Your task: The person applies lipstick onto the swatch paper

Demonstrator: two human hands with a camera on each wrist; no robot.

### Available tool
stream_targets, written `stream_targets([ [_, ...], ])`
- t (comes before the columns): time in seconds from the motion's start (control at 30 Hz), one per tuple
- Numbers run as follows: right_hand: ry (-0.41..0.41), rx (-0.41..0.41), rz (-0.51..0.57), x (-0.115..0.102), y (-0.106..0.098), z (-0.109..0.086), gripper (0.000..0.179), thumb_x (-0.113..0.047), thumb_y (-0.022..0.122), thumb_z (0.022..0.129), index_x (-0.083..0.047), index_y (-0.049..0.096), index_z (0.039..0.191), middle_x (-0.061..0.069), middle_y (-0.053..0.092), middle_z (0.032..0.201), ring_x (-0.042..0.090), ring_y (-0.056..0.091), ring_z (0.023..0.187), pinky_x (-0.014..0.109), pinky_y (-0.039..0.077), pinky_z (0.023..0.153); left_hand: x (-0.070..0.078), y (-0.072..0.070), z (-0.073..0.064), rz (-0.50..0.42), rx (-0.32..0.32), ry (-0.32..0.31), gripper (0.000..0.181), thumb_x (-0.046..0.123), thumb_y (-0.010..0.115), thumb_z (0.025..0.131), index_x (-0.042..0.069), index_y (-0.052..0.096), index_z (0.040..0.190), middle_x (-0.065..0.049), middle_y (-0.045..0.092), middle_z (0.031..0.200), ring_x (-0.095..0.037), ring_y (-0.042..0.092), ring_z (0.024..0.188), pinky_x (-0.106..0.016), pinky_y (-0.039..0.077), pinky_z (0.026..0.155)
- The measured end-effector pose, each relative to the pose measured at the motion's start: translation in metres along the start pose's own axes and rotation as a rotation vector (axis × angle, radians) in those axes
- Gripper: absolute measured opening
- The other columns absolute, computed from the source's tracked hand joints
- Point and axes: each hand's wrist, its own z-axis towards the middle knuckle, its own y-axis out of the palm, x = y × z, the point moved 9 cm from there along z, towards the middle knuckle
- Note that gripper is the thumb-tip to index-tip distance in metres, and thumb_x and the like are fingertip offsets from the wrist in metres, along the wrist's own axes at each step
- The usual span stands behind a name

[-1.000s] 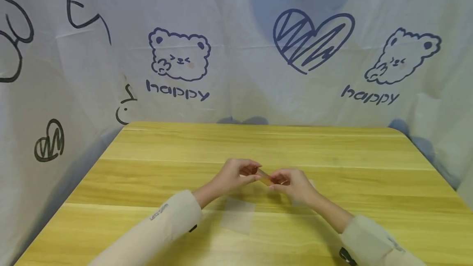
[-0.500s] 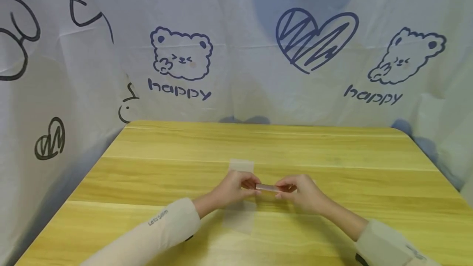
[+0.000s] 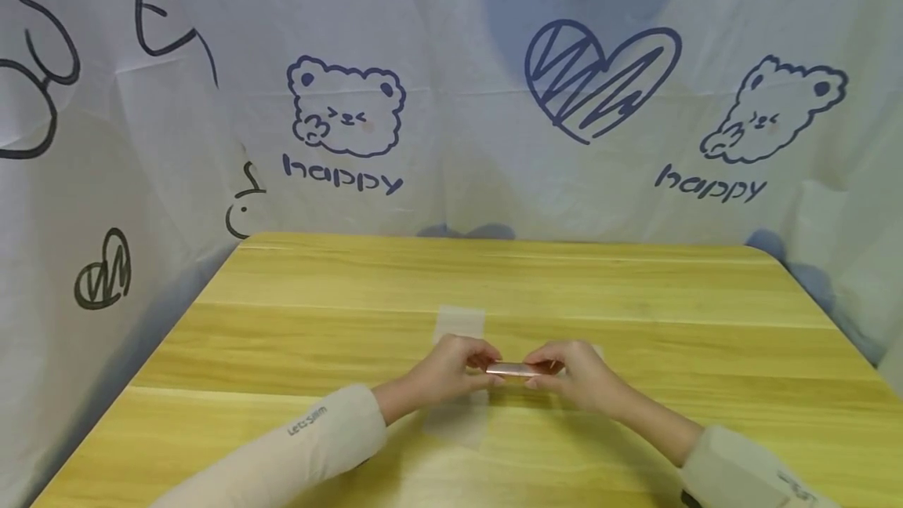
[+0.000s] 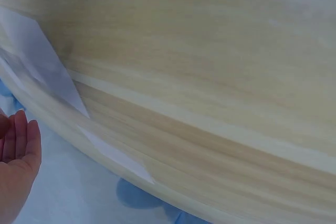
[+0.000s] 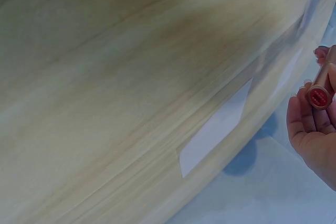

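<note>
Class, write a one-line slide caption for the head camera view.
Both hands, left hand and right hand, hold a small pinkish tube level above a wooden table.

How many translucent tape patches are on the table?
3 show: one beyond the left hand, one nearer, under that wrist, and a sliver past the right hand. The hands may hide more.

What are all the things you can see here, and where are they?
Small rose-gold tube with a red end: one, held between both hands, above the table.
Translucent white paper pieces: at least two, flat on the table around the hands.
Light wooden table: one, yellowish, fills the lower view.
White cloth backdrop with blue bears, heart and "happy": one, behind the table.
Left hand: pinches the tube's left end.
Right hand: pinches its right end.
</note>
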Motion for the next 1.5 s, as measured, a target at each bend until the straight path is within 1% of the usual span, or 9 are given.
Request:
stream_targets([
  [0.1, -0.020, -0.005, -0.001, -0.002, 0.001, 0.001, 0.022, -0.012, 0.073, 0.077, 0.001, 0.070, 0.095, 0.011, 0.071, 0.088, 0.008, 0.062, 0.073, 0.017, 0.052, 0.065, 0.003, 0.003, 0.002, 0.048, -0.007, 0.022, 0.021, 0.013, 0.072, 0.081, -0.003, 0.068, 0.095, -0.012, 0.071, 0.090, -0.015, 0.066, 0.078, -0.013, 0.051, 0.072],
  [0.3, -0.024, -0.020, -0.012, -0.004, 0.004, 0.002, 0.023, -0.011, 0.072, 0.078, 0.001, 0.070, 0.096, 0.009, 0.071, 0.088, 0.008, 0.062, 0.075, 0.018, 0.052, 0.067, 0.009, 0.008, 0.005, 0.095, -0.020, 0.050, 0.017, 0.013, 0.071, 0.082, -0.001, 0.070, 0.091, -0.011, 0.072, 0.086, -0.008, 0.063, 0.071, -0.009, 0.047, 0.062],
  [0.53, -0.014, -0.036, -0.005, -0.003, 0.004, 0.002, 0.020, -0.010, 0.071, 0.079, 0.000, 0.070, 0.096, 0.008, 0.071, 0.089, 0.005, 0.060, 0.074, 0.017, 0.051, 0.066, 0.012, 0.010, 0.007, 0.144, -0.020, 0.058, 0.018, 0.013, 0.072, 0.081, -0.002, 0.070, 0.089, -0.011, 0.072, 0.084, -0.008, 0.063, 0.068, -0.008, 0.046, 0.059],
  [0.77, 0.004, -0.067, 0.023, -0.002, 0.005, 0.002, 0.018, -0.012, 0.070, 0.081, 0.000, 0.070, 0.094, 0.008, 0.071, 0.088, 0.001, 0.057, 0.071, 0.016, 0.049, 0.061, 0.013, 0.012, 0.007, 0.149, -0.034, 0.049, 0.019, 0.013, 0.072, 0.079, -0.003, 0.069, 0.089, -0.012, 0.072, 0.084, -0.009, 0.065, 0.069, -0.007, 0.046, 0.059],
  [0.93, 0.020, -0.097, 0.053, -0.002, 0.007, 0.001, 0.017, -0.013, 0.068, 0.083, 0.001, 0.070, 0.093, 0.009, 0.072, 0.086, -0.002, 0.054, 0.067, 0.017, 0.048, 0.058, 0.014, 0.012, 0.007, 0.175, -0.038, 0.051, 0.019, 0.012, 0.073, 0.079, -0.003, 0.069, 0.090, -0.012, 0.071, 0.086, -0.009, 0.063, 0.070, -0.008, 0.046, 0.060],
  [1.17, 0.066, -0.098, 0.064, 0.006, 0.004, 0.000, 0.016, -0.014, 0.069, 0.082, -0.001, 0.071, 0.092, 0.007, 0.071, 0.085, -0.003, 0.053, 0.066, 0.017, 0.049, 0.058, 0.013, 0.007, 0.006, 0.201, -0.032, 0.077, 0.016, 0.011, 0.073, 0.079, -0.001, 0.068, 0.089, -0.009, 0.070, 0.085, -0.008, 0.061, 0.070, -0.009, 0.046, 0.061],
  [1.27, 0.080, -0.098, 0.093, 0.008, 0.001, -0.001, 0.016, -0.013, 0.068, 0.083, 0.000, 0.071, 0.092, 0.007, 0.071, 0.085, -0.002, 0.055, 0.067, 0.018, 0.049, 0.058, 0.011, 0.006, 0.006, 0.203, -0.026, 0.074, 0.014, 0.011, 0.072, 0.080, 0.001, 0.068, 0.090, -0.007, 0.070, 0.084, -0.006, 0.059, 0.069, -0.009, 0.046, 0.061],
  [1.33, 0.087, -0.097, 0.114, 0.008, 0.000, -0.002, 0.016, -0.012, 0.068, 0.083, 0.000, 0.071, 0.092, 0.008, 0.071, 0.085, -0.001, 0.055, 0.067, 0.018, 0.049, 0.058, 0.011, 0.005, 0.006, 0.197, -0.026, 0.072, 0.014, 0.011, 0.071, 0.081, 0.001, 0.067, 0.090, -0.007, 0.069, 0.084, -0.005, 0.058, 0.069, -0.009, 0.046, 0.060],
  [1.5, 0.096, -0.075, 0.133, 0.011, -0.006, -0.005, 0.016, -0.012, 0.068, 0.083, 0.000, 0.070, 0.094, 0.008, 0.070, 0.085, 0.001, 0.056, 0.071, 0.019, 0.051, 0.062, 0.008, 0.003, 0.008, 0.143, -0.021, 0.036, 0.015, 0.011, 0.071, 0.082, 0.001, 0.067, 0.091, -0.007, 0.069, 0.084, -0.005, 0.057, 0.069, -0.011, 0.046, 0.061],
])
